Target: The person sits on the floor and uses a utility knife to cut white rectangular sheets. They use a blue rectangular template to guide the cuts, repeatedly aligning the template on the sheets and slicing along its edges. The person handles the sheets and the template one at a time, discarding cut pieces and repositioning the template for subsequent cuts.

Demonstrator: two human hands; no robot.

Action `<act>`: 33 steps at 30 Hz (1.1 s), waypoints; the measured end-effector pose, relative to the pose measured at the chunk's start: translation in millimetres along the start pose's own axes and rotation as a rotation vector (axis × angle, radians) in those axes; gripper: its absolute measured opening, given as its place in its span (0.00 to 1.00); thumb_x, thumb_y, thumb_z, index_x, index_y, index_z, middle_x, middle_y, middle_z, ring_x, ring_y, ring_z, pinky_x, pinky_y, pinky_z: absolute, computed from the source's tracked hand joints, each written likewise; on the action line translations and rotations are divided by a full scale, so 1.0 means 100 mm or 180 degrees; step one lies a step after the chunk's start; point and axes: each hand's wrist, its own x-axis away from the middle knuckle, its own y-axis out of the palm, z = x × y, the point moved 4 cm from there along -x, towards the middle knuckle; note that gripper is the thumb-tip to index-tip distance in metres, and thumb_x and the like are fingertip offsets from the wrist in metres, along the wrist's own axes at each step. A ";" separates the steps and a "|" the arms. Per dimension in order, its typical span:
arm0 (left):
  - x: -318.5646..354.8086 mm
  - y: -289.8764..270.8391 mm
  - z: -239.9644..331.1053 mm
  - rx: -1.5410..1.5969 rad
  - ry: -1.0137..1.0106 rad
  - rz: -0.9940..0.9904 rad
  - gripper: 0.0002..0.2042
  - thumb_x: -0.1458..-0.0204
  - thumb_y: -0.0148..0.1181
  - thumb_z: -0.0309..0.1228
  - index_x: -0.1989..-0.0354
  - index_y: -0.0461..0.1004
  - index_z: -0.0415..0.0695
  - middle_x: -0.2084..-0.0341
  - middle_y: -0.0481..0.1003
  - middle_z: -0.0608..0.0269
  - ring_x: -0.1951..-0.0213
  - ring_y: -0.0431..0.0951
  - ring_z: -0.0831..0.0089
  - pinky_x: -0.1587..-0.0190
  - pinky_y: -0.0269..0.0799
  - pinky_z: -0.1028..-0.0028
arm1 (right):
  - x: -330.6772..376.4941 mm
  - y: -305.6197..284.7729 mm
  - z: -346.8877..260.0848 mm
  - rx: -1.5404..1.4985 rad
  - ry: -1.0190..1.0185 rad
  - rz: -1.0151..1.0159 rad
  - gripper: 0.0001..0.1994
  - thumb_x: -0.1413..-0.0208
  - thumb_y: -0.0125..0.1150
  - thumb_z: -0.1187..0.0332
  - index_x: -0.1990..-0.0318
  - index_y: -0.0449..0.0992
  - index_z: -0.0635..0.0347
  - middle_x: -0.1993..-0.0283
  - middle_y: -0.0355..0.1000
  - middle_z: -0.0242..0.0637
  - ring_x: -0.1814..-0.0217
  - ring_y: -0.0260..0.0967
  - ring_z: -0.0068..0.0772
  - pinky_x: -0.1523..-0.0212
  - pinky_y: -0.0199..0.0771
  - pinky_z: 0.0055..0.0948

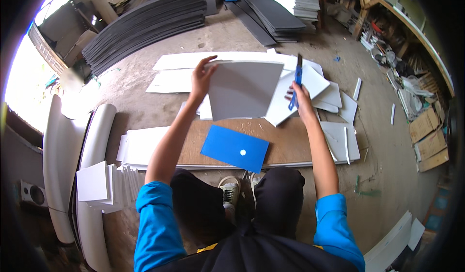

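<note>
My left hand [201, 78] grips the upper left corner of a white foam sheet [244, 90], which is held up in front of me with its shaded face toward me. In my right hand [302, 98] is a blue utility knife [298, 76], its dark blade pointing up and away from me, to the right of the sheet and apart from it. Below the sheet, a blue rectangular board [232, 146] with a round white spot lies on a brown wooden board [290, 143]. Loose white foam pieces [286, 102] overlap behind and right of the held sheet.
Stacked small white sheets [93, 182] stand at my left beside large white rolls [99, 141]. Long dark foam sheets [150, 27] are piled at the far left, with more dark sheets [271, 13] at the back. Cardboard [428, 136] and scrap line the right wall. Narrow offcuts [357, 89] lie around.
</note>
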 end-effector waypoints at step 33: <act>2.20 -0.29 -2.39 -0.3676 -0.1629 -0.0655 0.48 0.84 0.70 0.56 0.55 0.59 0.33 0.61 0.63 0.48 0.55 0.62 0.54 0.52 0.61 0.64 | -0.09 -1.14 1.61 -0.0844 0.0831 0.2299 0.14 0.58 0.65 0.73 0.68 0.64 0.53 0.68 0.67 0.29 0.64 0.65 0.23 0.68 0.64 0.27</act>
